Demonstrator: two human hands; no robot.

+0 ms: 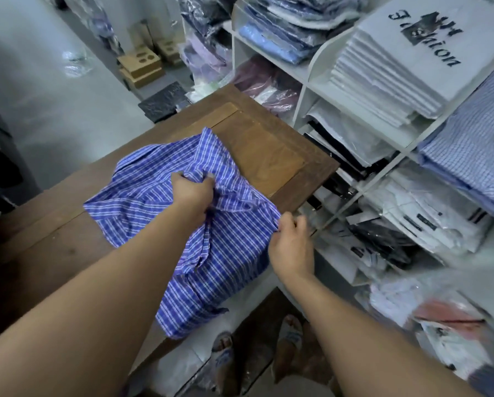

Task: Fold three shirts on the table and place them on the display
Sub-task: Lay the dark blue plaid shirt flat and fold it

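head, wood table (263, 156), shirt shelves (300, 106) rt

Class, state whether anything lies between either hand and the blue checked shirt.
Nothing visible does: the left hand grips the blue checked shirt at its bunched middle, and the right hand pinches its right edge.

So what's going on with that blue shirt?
A person is working on a blue checked shirt that lies on the wooden table. The left hand grips a bunch of cloth near the shirt's middle, and the right hand pinches its edge on the right. The shirt is rumpled and not folded yet, and one end hangs over the table's edge. The white shelves beside the table hold stacks of packed shirts.
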